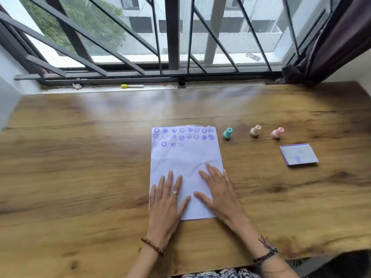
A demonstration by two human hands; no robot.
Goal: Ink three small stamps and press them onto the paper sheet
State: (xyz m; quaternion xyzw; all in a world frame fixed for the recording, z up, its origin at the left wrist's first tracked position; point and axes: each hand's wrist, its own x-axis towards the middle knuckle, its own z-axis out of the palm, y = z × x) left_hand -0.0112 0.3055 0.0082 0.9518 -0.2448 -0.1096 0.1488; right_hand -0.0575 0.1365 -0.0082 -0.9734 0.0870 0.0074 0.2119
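A white paper sheet (186, 157) lies on the wooden table (80, 157), its top rows covered with purple smiley and heart prints. My left hand (166, 201) and my right hand (220, 195) rest flat on its lower half, fingers spread, holding nothing. To the right of the sheet stand three small stamps in a row: a teal stamp (227, 134), a cream stamp (255, 131) and a pink stamp (277, 133). A square ink pad (299, 154) with purple edges lies in front of the pink one.
A window with dark metal bars (172, 37) runs along the table's far edge. A yellow-capped marker (132, 86) lies on the sill. A dark curtain (331, 41) hangs at the right.
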